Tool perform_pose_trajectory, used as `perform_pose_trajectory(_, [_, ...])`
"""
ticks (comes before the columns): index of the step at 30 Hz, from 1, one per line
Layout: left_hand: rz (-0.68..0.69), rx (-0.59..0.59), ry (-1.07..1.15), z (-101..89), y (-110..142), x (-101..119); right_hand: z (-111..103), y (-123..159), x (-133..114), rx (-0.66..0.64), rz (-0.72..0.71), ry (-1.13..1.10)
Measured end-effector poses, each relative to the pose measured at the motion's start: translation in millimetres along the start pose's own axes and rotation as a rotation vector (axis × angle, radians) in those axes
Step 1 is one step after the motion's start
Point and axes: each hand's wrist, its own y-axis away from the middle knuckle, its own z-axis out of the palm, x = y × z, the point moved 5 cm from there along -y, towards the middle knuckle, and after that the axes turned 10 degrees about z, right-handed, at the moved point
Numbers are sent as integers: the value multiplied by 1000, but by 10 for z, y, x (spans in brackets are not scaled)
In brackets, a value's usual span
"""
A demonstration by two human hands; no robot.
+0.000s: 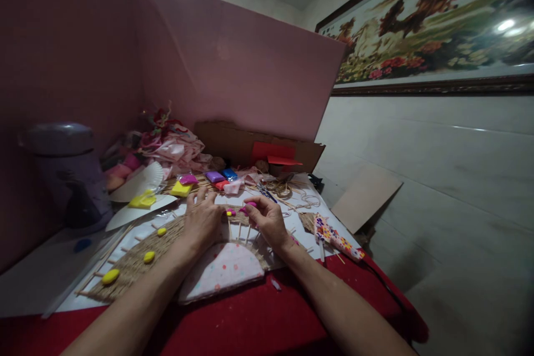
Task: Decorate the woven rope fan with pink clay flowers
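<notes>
A fan-shaped piece of woven twine (136, 267) on thin wooden sticks lies in front of me, with yellow clay pieces (110, 276) spaced along its left part. Its lower middle is covered by white dotted cloth (225, 270). My left hand (203, 221) rests on the upper part of the weave, fingers apart. Close by its fingertips are small bits of yellow and pink clay (230, 213). My right hand (269, 222) pinches a lump of pink clay (250, 207) between thumb and fingers, just above the weave.
Packets of coloured clay (214, 177) lie behind the fan, near a heap of pink cloth (179, 147). A purple flask (70, 178) stands at left. Scissors (267, 193), twine (284, 189) and a flower-patterned item (336, 238) lie at right. Cardboard (233, 139) stands at the back.
</notes>
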Motion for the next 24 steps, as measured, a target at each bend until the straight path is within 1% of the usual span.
perform_pose_trajectory(5, [8,-20,10,12,2,-6,2,-3,-7,-3,4,-22])
perform_pose_trajectory(9, [-42,-29,7,8,10,-40,2,3,-31,-4,-7,-6])
perform_pose_trajectory(14, [-56,-94,76,18,8,-32,1,5,-39,6,-3,-6])
perform_pose_trajectory(18, [-100,-95,78,10,10,-46,4,0,-31,-1,-9,-12])
perform_pose_trajectory(21, [-88,-106,84,30,10,-44,5,3,-34,-4,-5,-17])
perform_pose_trajectory(24, [-80,-87,81,33,13,-40,4,7,-48,-3,-9,-13])
